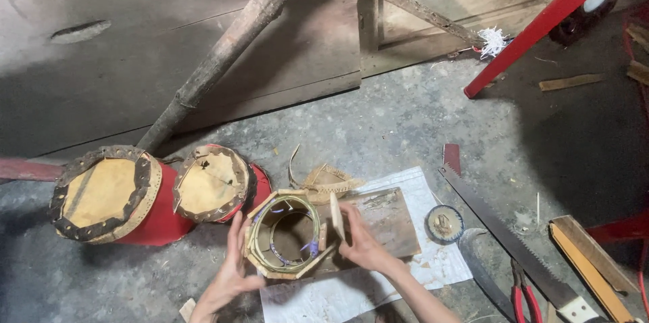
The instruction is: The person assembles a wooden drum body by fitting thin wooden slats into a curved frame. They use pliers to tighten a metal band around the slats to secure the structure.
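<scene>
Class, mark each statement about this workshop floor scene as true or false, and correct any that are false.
1. Both hands, the left hand and the right hand, are on the open wooden drum frame. True.
2. Two red drums with skin tops stand to the left of the frame. True.
3. The handsaw lies to the left of the drums. False: it lies on the floor to the right of the hands.
4. The frame is already covered with a skin. False: its top is open, with wire rings visible inside.
5. Red-handled pliers lie near the handsaw. True.
</scene>
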